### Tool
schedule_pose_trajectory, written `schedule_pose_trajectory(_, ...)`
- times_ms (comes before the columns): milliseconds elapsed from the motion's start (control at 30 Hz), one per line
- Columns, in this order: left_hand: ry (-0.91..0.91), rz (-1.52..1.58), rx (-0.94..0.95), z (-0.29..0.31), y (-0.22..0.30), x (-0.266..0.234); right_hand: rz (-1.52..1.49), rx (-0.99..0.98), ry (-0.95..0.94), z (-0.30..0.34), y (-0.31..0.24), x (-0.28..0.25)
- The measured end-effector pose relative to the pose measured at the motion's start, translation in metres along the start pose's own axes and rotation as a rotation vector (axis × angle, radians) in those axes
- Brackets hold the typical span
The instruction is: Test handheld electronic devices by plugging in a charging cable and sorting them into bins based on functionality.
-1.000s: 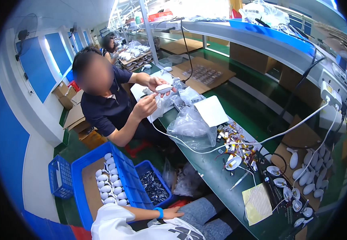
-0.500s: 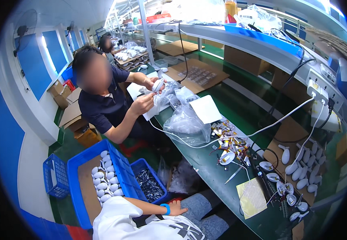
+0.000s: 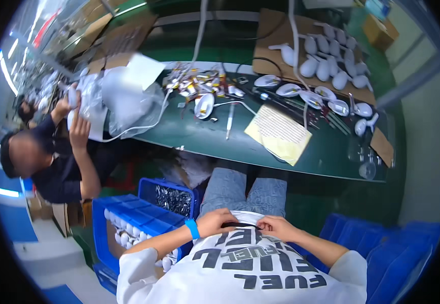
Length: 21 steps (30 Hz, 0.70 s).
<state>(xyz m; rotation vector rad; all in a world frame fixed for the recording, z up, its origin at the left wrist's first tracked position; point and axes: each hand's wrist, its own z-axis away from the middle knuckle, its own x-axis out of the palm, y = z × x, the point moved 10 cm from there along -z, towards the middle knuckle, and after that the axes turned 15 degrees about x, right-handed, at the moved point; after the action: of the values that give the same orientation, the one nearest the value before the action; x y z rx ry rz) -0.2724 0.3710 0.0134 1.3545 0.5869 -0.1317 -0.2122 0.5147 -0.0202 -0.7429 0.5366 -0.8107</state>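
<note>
At my waist, my left hand [image 3: 216, 221], with a blue wristband [image 3: 192, 229] behind it, has its fingers curled on the hem of my white shirt [image 3: 247, 217]. Opposite it, my right hand [image 3: 279, 228] pinches the same hem. A dark band shows between the two hands. Beyond my lap, the green workbench [image 3: 205, 138] bears a white oval half-shell [image 3: 204, 106] with wires. Small battery cells with yellow tape [image 3: 192, 83] are heaped behind it. A slim white pen-like tool [image 3: 230, 121] and a yellowish sheet [image 3: 278, 134] lie closer to the front edge.
Several opened white shells [image 3: 312, 99] and whole white housings on cardboard [image 3: 317, 67] occupy the bench's right. Blue crates stand beside me: one of white parts [image 3: 126, 234], one of dark metal pieces [image 3: 169, 198], others at right [image 3: 377, 248]. A co-worker [image 3: 60, 167] sits at left, near plastic bags [image 3: 136, 109].
My view has swung right and down, bringing the bench before me and both forearms into sight. My left hand has moved from my thigh to the shirt hem; my right hand now shows.
</note>
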Motion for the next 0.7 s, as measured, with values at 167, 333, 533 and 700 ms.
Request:
schedule_pose_trajectory(167, -0.109, 0.158, 0.086, -0.024, -0.004, 0.022, 0.010, -0.071, -0.003, -0.007, 0.001, 0.011)
schedule_pose_trajectory(333, -0.290, 0.106, 0.034, -0.033, -0.007, 0.050, 0.000, 0.089, -0.107, -0.012, 0.017, 0.025)
schedule_pose_trajectory(533, -0.332, 0.242, -0.024, -0.030, -0.013, 0.060, -0.016, 0.214, -0.132, -0.021, 0.025, 0.024)
schedule_pose_trajectory(700, -0.148, 0.502, -0.202, -0.004, -0.052, 0.046, -0.047, -0.064, 0.092, -0.027, -0.009, 0.019)
